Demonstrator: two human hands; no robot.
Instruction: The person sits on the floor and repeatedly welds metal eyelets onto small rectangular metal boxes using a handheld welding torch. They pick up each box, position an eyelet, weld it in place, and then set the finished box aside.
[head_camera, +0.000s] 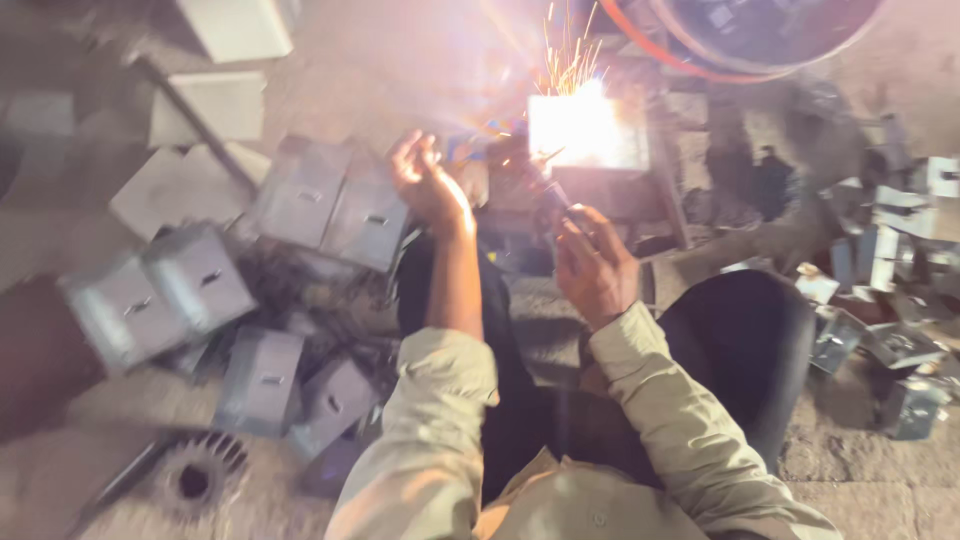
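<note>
our right hand (592, 268) grips the welding rod holder (548, 198), tip at the glaring metal box (585, 135) on the floor. our left hand (428, 182) hovers beside it, fingers loosely spread, empty. sparks could burn that bare hand; blur suggests wobble.

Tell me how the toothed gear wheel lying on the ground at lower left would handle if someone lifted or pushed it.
The gear wheel looks like thick, solid metal, so it is probably rigid and heavy for its size. It lies flat on its face, so a push would likely make it scrape rather than roll. Its teeth should give the fingers a sure hold.
</note>
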